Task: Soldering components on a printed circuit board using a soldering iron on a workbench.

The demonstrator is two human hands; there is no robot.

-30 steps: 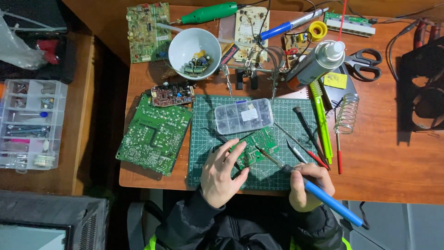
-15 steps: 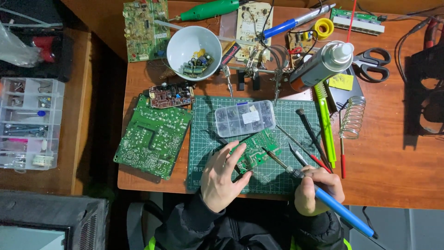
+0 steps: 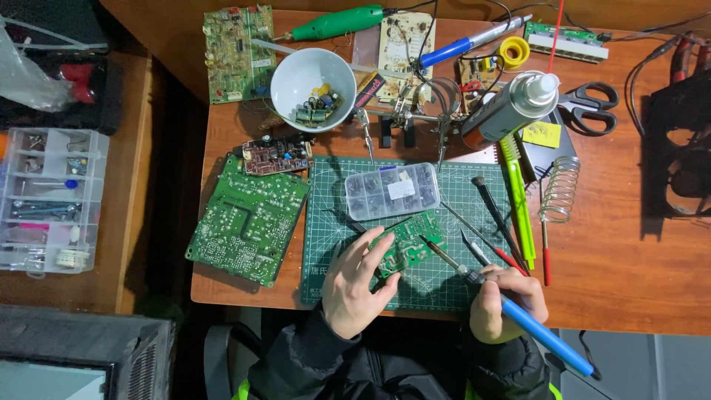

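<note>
Workbench [image 3: 607, 267] of reddish wood carries a green cutting mat [image 3: 333, 222], where a person solders a small green circuit board [image 3: 407, 244] lying near the mat's middle. Largest of the boards is a green one [image 3: 248, 218] lying at the mat's left edge, angled; counted across the desk, at least five other boards show, two of them partly covered by cables. A grey spray can [image 3: 511, 107] with a white cap lies tilted toward the upper right, a yellow square label [image 3: 542, 134] just beside it. One white bowl [image 3: 312, 80] holds loose components. One clear lidded parts box [image 3: 392, 190], bearing a small white sticker, sits just above the small board. A larger clear organiser [image 3: 48, 200] rests on the side table at far left. One pair of black scissors [image 3: 590, 104] lies at upper right.

The left hand [image 3: 354, 290] lies palm down, fingers spread and pressing the small board's lower left corner. The right hand [image 3: 503, 304] is curled tight around a blue-handled soldering iron [image 3: 518, 315], its tip apparently touching the board, though contact is hard to confirm from this height.
</note>
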